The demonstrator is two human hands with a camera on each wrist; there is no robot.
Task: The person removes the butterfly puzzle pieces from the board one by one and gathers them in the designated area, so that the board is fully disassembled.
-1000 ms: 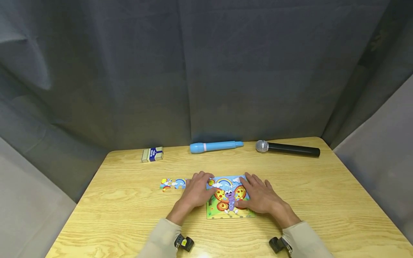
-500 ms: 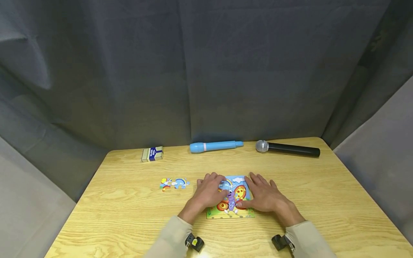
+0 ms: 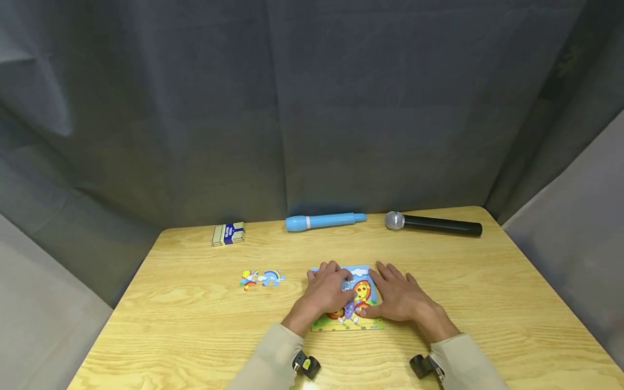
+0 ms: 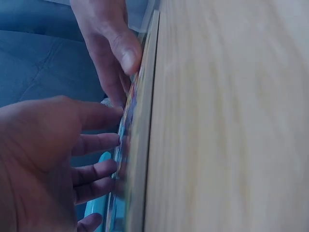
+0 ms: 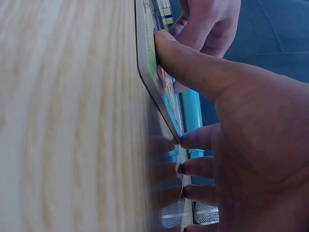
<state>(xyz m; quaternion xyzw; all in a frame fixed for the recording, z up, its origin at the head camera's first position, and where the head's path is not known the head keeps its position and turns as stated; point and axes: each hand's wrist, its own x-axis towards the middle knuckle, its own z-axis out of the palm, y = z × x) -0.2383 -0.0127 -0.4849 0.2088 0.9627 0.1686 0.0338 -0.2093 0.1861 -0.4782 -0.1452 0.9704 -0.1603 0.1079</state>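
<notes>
A butterfly jigsaw puzzle (image 3: 362, 292) in a flat tray lies on the table in front of the person. My left hand (image 3: 327, 291) lies over its left and upper-middle part, fingertips on the picture, hiding much of the butterfly. At the right side is my right hand (image 3: 401, 297), fingers spread; its thumb touches the picture, as the right wrist view shows, while its other fingertips (image 5: 195, 139) meet the tray's edge and the table beyond. In the left wrist view the fingers of the left hand (image 4: 41, 145) reach loosely to the puzzle's surface. Neither hand grips anything.
Several loose puzzle pieces (image 3: 271, 278) lie left of the tray on the wooden table (image 3: 195, 325). Along the back edge are a pack of small sticks (image 3: 228, 234), a blue microphone-shaped thing (image 3: 325, 221) and a black microphone (image 3: 434, 223). A dark curtain (image 3: 312, 108) hangs behind.
My left hand has slid right from the puzzle's left edge over its middle, baring the loose pieces beside the tray. My right hand has stayed nearly still at the right edge.
</notes>
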